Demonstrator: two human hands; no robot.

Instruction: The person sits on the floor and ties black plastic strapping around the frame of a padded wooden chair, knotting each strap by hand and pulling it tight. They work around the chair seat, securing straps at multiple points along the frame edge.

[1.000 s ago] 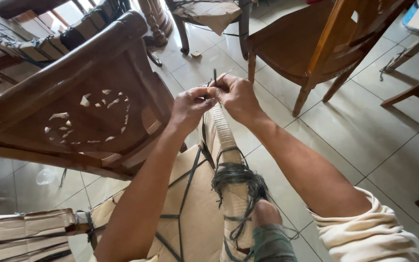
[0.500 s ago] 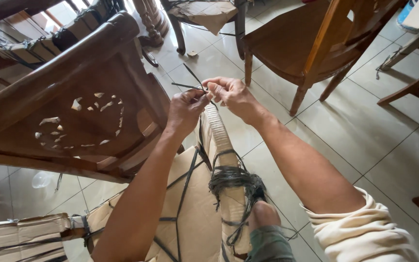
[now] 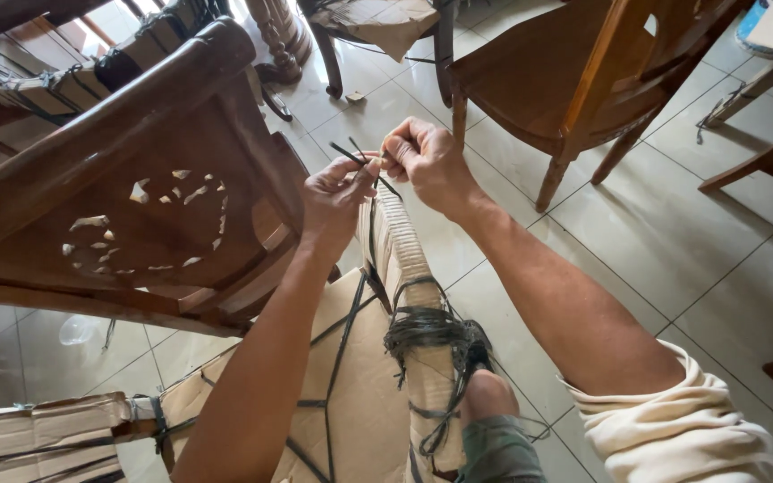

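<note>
Nearest, your knee braces a cardboard-wrapped chair leg that rises away from you, a tangle of dark strapping knotted around it midway. At its upper end both hands meet: your left hand pinches the black strap ends, and your right hand, clenched on the same strap, now sits higher and tighter than half a second ago, when its fingers were looser; the tie looks drawn snug. Left of the hands, a carved dark chair back crowds close, touching nothing. Right, tiled floor gives open room. Farther off stand a lighter wooden chair and another wrapped piece.
</note>
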